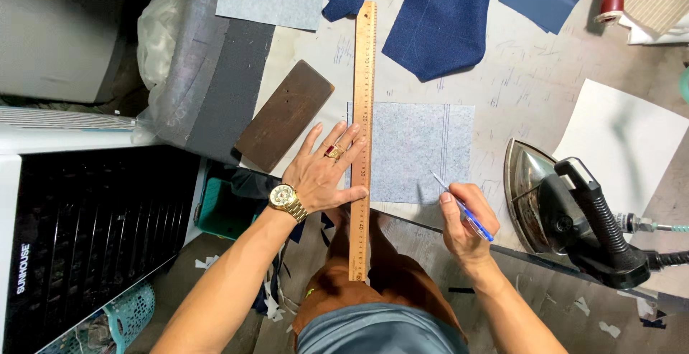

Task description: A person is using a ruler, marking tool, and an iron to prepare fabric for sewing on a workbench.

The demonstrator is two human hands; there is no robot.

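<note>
Wooden ruler (363, 131), grey felt square (416, 149), blue pen (465, 214)

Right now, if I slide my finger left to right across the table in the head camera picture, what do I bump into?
Dark wooden block → left hand → wooden ruler → grey felt square → right hand holding a blue pen → iron.

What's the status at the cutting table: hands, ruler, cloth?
Left hand flat on wooden ruler. Right hand holds blue pen over grey cloth square. Iron beside it.

The left hand (326, 171) presses flat on a wooden ruler (363, 139) laid along a grey cloth square (420, 149); the right hand (463, 221) grips a blue pen (463, 207) beside an iron (545, 196).
</note>
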